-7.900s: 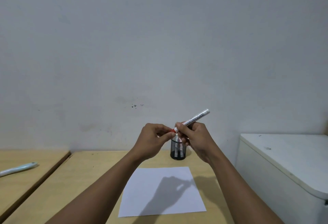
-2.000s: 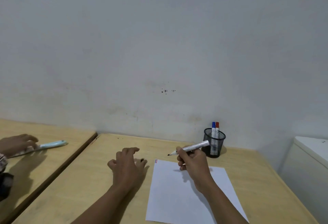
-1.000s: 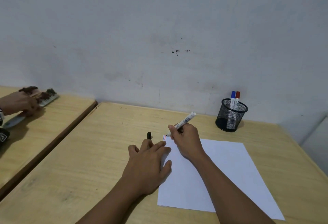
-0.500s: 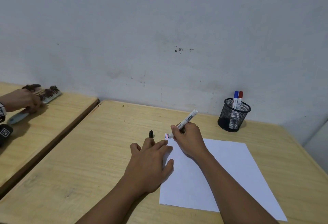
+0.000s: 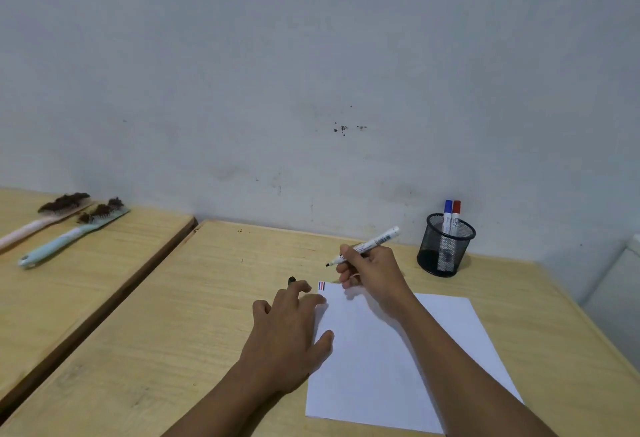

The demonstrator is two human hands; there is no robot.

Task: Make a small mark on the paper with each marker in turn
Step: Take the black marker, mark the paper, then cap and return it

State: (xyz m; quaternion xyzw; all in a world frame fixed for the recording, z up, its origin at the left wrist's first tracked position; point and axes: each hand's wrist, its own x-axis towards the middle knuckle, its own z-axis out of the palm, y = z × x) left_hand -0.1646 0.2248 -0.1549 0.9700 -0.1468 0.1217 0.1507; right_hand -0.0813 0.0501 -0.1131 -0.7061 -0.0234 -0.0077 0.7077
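A white paper sheet [image 5: 398, 350] lies on the wooden desk [image 5: 173, 332]. Its far left corner carries small blue, red and black marks [image 5: 321, 286]. My right hand [image 5: 374, 267] grips an uncapped black marker [image 5: 375, 242], its tip lifted just above and beyond the paper's corner. My left hand [image 5: 287, 325] rests flat, fingers spread, on the paper's left edge. A black marker cap [image 5: 291, 279] lies on the desk by my left fingertips. A blue marker [image 5: 447, 216] and a red marker [image 5: 456, 216] stand in a black mesh cup [image 5: 445, 246].
A second desk [image 5: 69, 280] stands to the left, separated by a narrow gap. Two long-handled brushes [image 5: 72, 232] lie on it. A white object [image 5: 620, 284] stands at the right edge. The wall rises right behind the desks.
My right hand lifted the marker tip off the paper corner, where a black mark now sits beside the red and blue ones. The other person's hand left the left desk.
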